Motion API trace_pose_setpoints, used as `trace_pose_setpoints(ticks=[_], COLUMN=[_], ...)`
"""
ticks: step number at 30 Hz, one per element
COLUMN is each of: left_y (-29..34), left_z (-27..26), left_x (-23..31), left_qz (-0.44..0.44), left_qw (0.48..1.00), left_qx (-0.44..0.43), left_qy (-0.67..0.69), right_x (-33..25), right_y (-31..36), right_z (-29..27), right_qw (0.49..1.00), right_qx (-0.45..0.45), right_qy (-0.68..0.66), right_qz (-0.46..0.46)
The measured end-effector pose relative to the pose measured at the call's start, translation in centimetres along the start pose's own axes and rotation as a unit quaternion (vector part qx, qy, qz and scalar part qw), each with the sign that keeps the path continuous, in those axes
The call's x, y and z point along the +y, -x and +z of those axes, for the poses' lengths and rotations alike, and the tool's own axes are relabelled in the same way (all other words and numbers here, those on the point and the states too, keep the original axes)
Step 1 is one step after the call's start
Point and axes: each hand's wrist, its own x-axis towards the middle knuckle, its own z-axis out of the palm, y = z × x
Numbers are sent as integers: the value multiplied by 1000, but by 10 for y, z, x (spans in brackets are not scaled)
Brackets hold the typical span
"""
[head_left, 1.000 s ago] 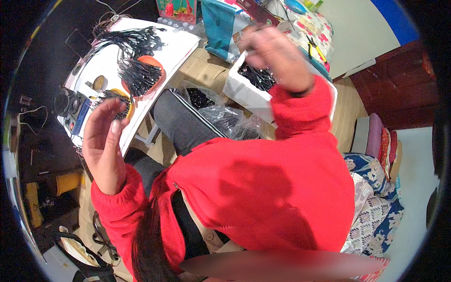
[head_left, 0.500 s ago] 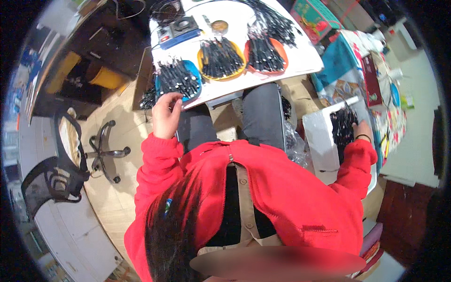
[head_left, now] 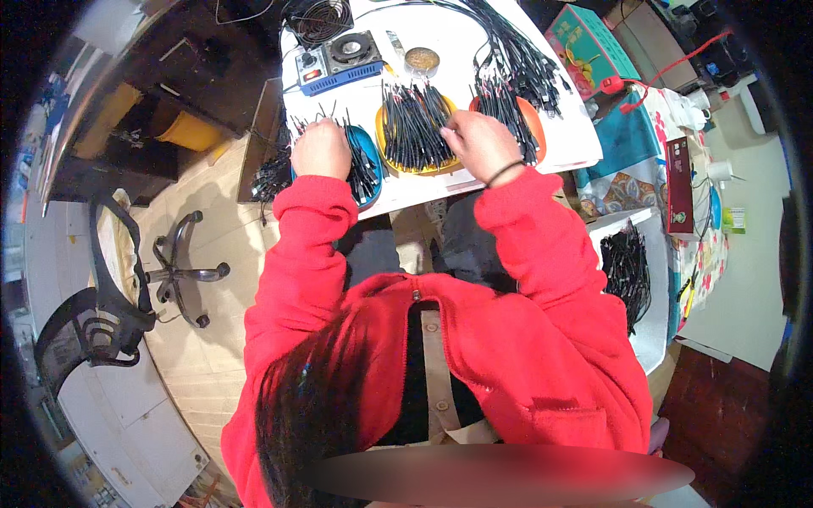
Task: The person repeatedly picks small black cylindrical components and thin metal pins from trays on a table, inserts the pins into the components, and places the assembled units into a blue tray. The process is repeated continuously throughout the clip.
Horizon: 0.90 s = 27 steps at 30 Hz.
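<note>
Above the blue basket (head_left: 367, 144) of short black cables, my left hand (head_left: 322, 151) is closed, fingers curled down among the cable ends. What those fingertips hold is hidden. My right hand (head_left: 486, 142) reaches across the gap between the yellow basket (head_left: 381, 135) and the orange basket (head_left: 533, 118). Its thumb and fingers are drawn together at the right side of the black cables (head_left: 415, 127) in the yellow basket. Whether they pinch one is too small to make out. More black cables (head_left: 506, 103) fill the orange basket, partly covered by this hand.
On the white table (head_left: 436, 25) stand a blue-grey device (head_left: 343, 63), a black fan (head_left: 318, 21) and a round tin (head_left: 421, 60). Long black cables (head_left: 525, 63) lie at the far right. A white foam box (head_left: 648, 334) with black cables is at my right; an office chair (head_left: 106, 296) stands left.
My right hand has left the foam box at the right and come over to the table baskets. My left hand has moved from the blue basket's near edge onto its cables.
</note>
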Motion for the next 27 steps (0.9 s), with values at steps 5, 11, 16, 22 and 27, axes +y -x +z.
trace_pose_setpoints(ticks=[5, 11, 16, 22, 27], left_y=[2, 10, 12, 33, 57], left_z=[-2, -20, -42, -60, -47], left_x=[-8, -17, -6, 1, 8], left_qz=[-56, -81, -34, -67, -116], left_qw=[991, 907, 775, 561, 535], left_qx=[26, 113, 207, 82, -38], left_qy=[120, 397, 597, 821, 836], right_x=[-14, -12, -11, -6, -13], right_y=[-37, -37, -40, -40, -34], right_z=[24, 35, 42, 44, 44], right_qw=[997, 995, 995, 994, 993], right_qx=[-42, -20, -8, 28, -15], right_qy=[30, 46, 44, -2, 64], right_qz=[56, 88, 87, 102, 94])
